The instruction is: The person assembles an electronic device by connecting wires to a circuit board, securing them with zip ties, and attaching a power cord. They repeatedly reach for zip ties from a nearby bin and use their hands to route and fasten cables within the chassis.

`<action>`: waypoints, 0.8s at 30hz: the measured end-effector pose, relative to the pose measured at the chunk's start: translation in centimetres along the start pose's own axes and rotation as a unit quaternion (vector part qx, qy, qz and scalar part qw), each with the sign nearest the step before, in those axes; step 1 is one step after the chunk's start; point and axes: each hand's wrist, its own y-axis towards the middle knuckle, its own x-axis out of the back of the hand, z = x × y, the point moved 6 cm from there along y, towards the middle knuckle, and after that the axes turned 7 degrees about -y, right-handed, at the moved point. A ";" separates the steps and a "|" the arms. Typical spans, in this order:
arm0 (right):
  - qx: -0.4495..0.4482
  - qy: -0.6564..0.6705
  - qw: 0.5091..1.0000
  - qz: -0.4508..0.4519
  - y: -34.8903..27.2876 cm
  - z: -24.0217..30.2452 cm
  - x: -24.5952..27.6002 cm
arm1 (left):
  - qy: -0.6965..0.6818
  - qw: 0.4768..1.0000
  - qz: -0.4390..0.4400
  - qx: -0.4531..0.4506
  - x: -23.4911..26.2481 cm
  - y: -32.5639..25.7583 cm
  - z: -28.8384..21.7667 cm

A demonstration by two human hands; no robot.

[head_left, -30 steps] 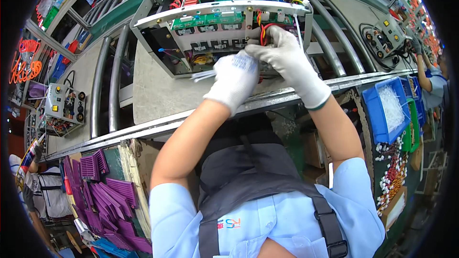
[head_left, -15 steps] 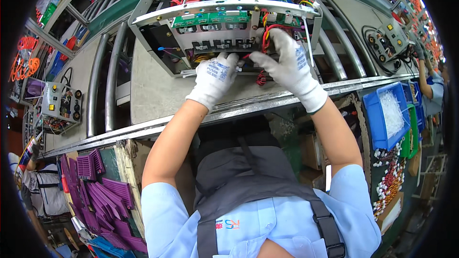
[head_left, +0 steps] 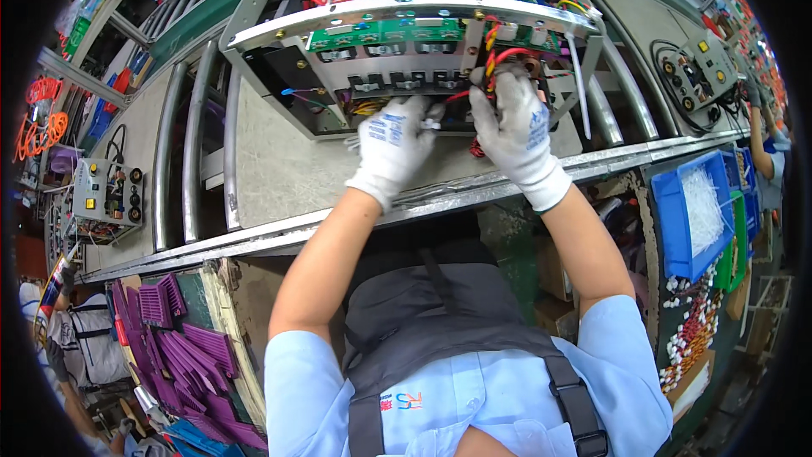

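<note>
Head view: right hand (head_left: 518,131) pinches the red wires (head_left: 507,57) inside the open metal chassis (head_left: 406,51); left hand (head_left: 391,145) grips a white tie. Tugging hard could probably yank a connector loose.

The fingertips of the left hand (head_left: 391,145) and the right hand (head_left: 512,123) were buried among the red wires (head_left: 507,57) inside the open metal chassis (head_left: 406,51), so what they pinched could not be told. The chassis's far edge was cut off at the top. The white bits in the blue bin (head_left: 689,211) were too small to identify, perhaps cable ties.
</note>
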 end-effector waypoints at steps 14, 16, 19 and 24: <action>0.052 -0.131 0.990 -0.028 -1.0 -2.5 0.2 | 0.026 0.999 0.017 -0.015 -2.2 0.4 -1.5; 0.017 0.077 0.997 -0.028 -0.4 -0.9 2.2 | 0.017 0.999 0.023 -0.026 -1.0 0.2 -1.2; -0.069 0.100 0.985 -0.127 -4.0 -4.0 7.0 | -0.017 0.998 -0.050 -0.037 2.9 -1.9 -2.2; -0.408 0.181 0.895 0.006 -4.1 -8.0 4.5 | -0.122 0.990 -0.026 0.071 5.5 -4.4 -2.0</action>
